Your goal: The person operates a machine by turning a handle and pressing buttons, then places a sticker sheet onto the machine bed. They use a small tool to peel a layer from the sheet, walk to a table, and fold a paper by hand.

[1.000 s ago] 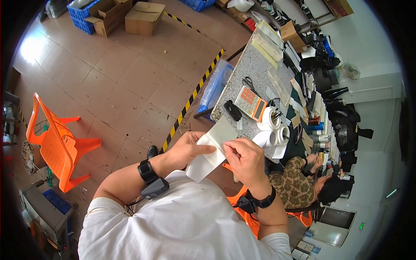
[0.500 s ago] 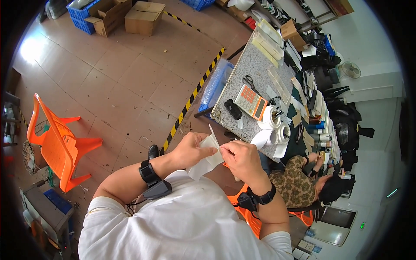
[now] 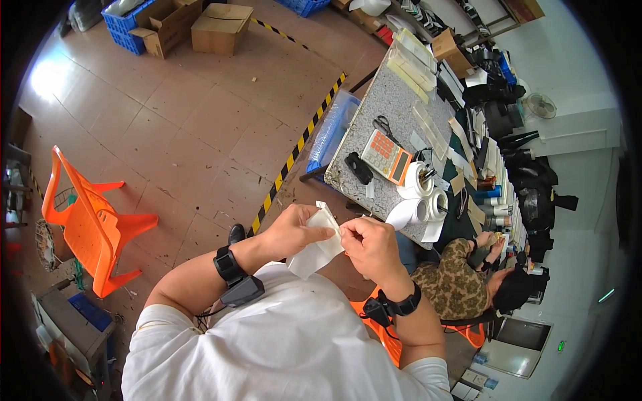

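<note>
A thin white sheet, like paper or cloth, is held up in front of my chest. My left hand is closed on it, thumb across its face. The sheet's upper edge looks folded over into a narrow strip above that thumb. At the right edge of the sheet, my right hand is closed in a pinch, fingertips touching it. Whatever lies between those fingertips is too small to make out. Both wrists wear black straps with small black boxes.
Right of my hands stands a speckled table with a calculator, scissors, a black object and white rolls. A person in camouflage works beside it. An orange chair stands left, cardboard boxes far off.
The sheet's pointed upper corner has come down, and a folded strip now shows along the top. My right hand stays close to the sheet's edge; my left hand has hardly moved.
</note>
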A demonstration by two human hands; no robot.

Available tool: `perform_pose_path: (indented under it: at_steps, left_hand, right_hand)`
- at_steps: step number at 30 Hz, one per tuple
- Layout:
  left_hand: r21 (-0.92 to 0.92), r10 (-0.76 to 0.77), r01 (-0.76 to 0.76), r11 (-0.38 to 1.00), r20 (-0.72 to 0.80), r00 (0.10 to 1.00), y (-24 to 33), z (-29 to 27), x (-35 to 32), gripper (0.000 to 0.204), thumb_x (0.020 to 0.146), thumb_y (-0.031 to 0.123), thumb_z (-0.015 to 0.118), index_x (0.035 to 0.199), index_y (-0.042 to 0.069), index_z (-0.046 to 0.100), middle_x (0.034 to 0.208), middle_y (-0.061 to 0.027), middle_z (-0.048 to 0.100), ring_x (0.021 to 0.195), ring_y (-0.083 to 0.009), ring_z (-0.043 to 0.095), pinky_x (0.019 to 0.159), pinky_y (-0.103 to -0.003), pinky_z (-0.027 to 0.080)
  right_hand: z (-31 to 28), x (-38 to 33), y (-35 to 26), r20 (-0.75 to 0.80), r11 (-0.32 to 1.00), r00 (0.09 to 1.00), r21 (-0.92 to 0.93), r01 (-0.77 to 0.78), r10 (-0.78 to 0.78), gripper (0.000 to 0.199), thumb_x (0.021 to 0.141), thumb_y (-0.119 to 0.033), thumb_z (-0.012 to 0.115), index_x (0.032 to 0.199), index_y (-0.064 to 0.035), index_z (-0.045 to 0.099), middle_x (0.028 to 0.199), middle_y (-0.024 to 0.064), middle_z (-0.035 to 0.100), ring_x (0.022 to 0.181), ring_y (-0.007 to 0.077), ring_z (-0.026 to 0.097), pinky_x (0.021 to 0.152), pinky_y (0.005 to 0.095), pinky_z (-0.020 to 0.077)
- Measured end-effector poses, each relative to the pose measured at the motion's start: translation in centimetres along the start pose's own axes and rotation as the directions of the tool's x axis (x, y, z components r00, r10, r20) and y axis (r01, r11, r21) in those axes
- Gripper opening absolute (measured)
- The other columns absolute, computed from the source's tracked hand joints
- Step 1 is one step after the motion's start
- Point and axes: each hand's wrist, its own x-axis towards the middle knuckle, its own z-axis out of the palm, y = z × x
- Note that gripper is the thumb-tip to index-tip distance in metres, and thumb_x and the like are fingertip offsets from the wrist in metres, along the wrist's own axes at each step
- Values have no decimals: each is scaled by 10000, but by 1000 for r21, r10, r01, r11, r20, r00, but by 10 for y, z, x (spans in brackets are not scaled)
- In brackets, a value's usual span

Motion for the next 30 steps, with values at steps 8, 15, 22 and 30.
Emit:
perform_pose_path:
  at_steps: [8, 15, 22, 30]
  left_hand:
    - [-76, -12, 16, 997, 51, 999, -2, -3, -1, 156, 978, 130, 759, 1069, 4, 745, 936, -45, 768, 756, -101, 711, 656, -283, 559]
    - [-155, -48, 54, 986, 41, 998, 12, 1, -8, 168, 970, 138, 759, 1071, 4, 758, 969, -55, 774, 802, -98, 706, 702, -287, 566]
    - [8, -30, 29, 1000, 23, 999, 8, -3, -6, 175, 963, 137, 766, 1072, 0, 758, 948, -45, 772, 779, -99, 705, 687, -290, 562]
    - [-39, -6, 8, 999, 51, 999, 6, -6, -4, 197, 970, 136, 765, 1102, -10, 751, 953, -42, 772, 779, -99, 707, 690, -289, 563]
  right_hand:
    - [-2, -3, 0, 33, 998, 999, 41, -39, 37, 123, 908, -97, 754, 944, 20, 754, 769, 123, 720, 611, 209, 675, 579, 340, 529]
    - [-7, 2, -13, 36, 996, 997, 58, -75, 72, 123, 923, -109, 754, 941, 12, 742, 781, 148, 716, 676, 295, 700, 626, 379, 553]
    - [-3, 1, -3, 59, 999, 998, -26, 21, -20, 128, 919, -117, 760, 957, 5, 766, 781, 134, 725, 657, 229, 694, 620, 348, 543]
    - [-3, 0, -6, 33, 999, 999, 33, -39, 38, 127, 924, -107, 771, 965, 13, 775, 791, 123, 739, 660, 193, 694, 612, 329, 537]
